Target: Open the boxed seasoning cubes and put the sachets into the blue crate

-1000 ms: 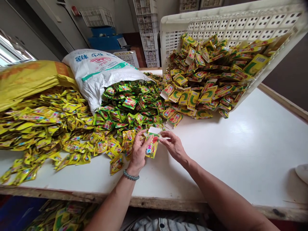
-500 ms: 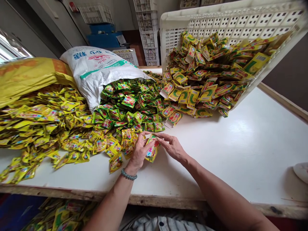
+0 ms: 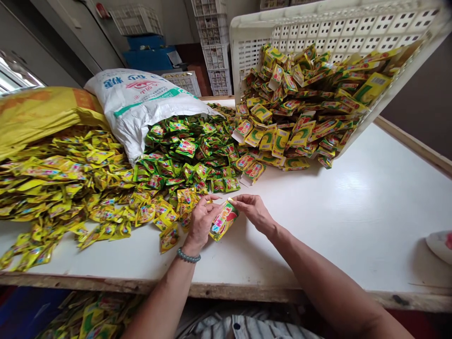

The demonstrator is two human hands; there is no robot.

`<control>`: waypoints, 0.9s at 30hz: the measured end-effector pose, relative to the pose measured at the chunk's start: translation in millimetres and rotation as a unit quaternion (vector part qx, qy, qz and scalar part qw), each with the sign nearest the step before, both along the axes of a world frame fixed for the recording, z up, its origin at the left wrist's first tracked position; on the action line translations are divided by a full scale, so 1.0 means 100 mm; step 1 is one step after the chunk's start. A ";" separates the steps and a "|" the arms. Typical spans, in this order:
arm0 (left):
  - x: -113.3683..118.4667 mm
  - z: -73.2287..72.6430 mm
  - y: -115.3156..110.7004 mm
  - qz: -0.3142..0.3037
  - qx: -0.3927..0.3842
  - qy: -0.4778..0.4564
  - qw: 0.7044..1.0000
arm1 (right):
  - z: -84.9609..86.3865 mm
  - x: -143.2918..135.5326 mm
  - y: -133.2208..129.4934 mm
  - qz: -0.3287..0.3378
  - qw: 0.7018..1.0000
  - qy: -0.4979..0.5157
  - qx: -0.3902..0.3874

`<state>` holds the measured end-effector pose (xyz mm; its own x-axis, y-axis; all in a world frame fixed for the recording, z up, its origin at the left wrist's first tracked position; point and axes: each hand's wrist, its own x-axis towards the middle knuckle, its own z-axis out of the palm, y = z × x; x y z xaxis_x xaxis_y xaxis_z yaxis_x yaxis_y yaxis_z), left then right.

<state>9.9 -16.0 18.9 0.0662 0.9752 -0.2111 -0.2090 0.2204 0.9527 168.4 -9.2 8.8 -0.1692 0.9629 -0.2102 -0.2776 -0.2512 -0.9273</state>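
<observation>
Box (image 3: 223, 221): one, small, yellow and printed; located at the centre of the frame, a little below the middle, tilted, above the worktop (image 3: 335, 226), its upper end toward the right.

Left hand (image 3: 200, 223): closed on the box's left side, thumb across the printed face. Bracelet (image 3: 188, 255), beaded, was worn at the wrist.

Right hand (image 3: 256, 211): thumb and fingers drawn narrow, pinching the box's upper end.

Yellow sachets (image 3: 113, 214): a loose heap, left of the frame, the nearest just beside the left hand. Yellow sack (image 3: 38, 117) lay behind them at the left edge.

Green sachets (image 3: 187, 147): a heap at upper centre, spilling from the mouth of the white sack (image 3: 123, 108).

Crate (image 3: 300, 15): white, perforated, tipped on its side, upper right. Cartons (image 3: 300, 135), many, filled it and spread out onto the worktop, touching or near the green sachets.

Stacked crates (image 3: 216, 54): white, standing at top centre, in the background.
</observation>
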 end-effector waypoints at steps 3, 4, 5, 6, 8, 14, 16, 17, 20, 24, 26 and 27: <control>-0.02 0.00 -0.01 0.001 0.004 -0.004 1.000 | 0.01 0.03 0.01 0.012 1.000 0.009 -0.010; -0.02 0.00 -0.01 0.005 0.005 -0.005 1.000 | 0.02 0.04 0.00 0.022 1.000 0.007 -0.007; -0.02 0.00 -0.01 0.010 0.005 -0.007 1.000 | 0.03 0.05 -0.01 0.035 0.999 0.005 -0.001; -0.02 0.01 -0.01 0.016 0.003 -0.009 1.000 | 0.04 0.05 -0.02 0.048 0.999 -0.002 0.007; -0.02 0.02 -0.01 0.031 -0.001 -0.014 0.999 | 0.06 0.03 -0.07 0.064 0.997 -0.033 0.028; -0.01 0.03 0.00 0.065 0.006 -0.018 0.998 | 0.06 -0.16 -0.24 -0.009 0.946 -0.279 0.164; -0.02 0.03 0.00 0.066 0.004 -0.018 0.998 | 0.06 -0.20 -0.26 -0.018 0.925 -0.318 0.209; -0.02 0.03 -0.01 0.062 0.003 -0.016 0.998 | 0.07 -0.20 -0.26 -0.021 0.918 -0.324 0.227; 0.00 0.00 0.00 0.034 -0.001 -0.004 0.999 | 0.07 -0.18 -0.25 -0.022 0.915 -0.318 0.249; 0.04 -0.07 0.03 0.025 0.005 0.040 0.999 | 0.05 -0.13 -0.19 -0.007 0.943 -0.276 0.186; -0.06 -0.05 0.01 0.032 0.000 0.068 0.997 | 0.06 -0.07 -0.07 -0.005 0.941 -0.291 0.172; -0.16 -0.02 -0.02 0.034 0.001 0.082 0.996 | 0.07 -0.02 0.02 -0.012 0.933 -0.312 0.178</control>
<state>-6.5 -17.9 16.6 -0.0348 0.9769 -0.2108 -0.0652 0.2083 0.9759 166.3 -7.3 15.6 -0.0988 0.9925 0.0727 0.3428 0.1025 -0.9338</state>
